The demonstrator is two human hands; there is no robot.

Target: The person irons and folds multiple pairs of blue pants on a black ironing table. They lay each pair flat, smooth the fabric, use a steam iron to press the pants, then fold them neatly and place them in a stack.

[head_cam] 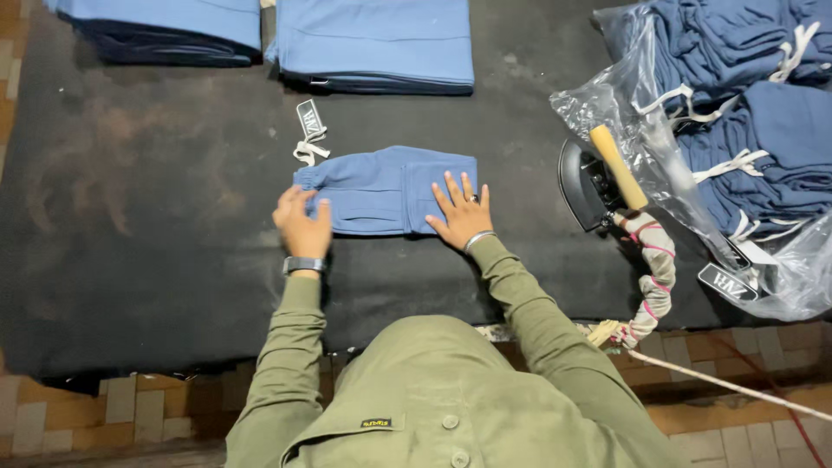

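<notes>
A folded light-blue garment [381, 186] lies on the black padded work surface [156, 243], its drawstring and hang tag [309, 121] trailing off the upper left corner. My left hand [302, 224] rests on the garment's left end, fingers curled over the waistband edge. My right hand [461, 212] lies flat with spread fingers on the garment's right part. A watch is on my left wrist, a ring and bangle on my right.
Two stacks of folded light-blue garments [377, 43] [165, 30] sit at the far edge. A dark iron with a wooden handle [598, 178] stands at the right, its wrapped cord [654, 277] hanging off. Navy garments in a clear plastic bag [745, 130] lie far right.
</notes>
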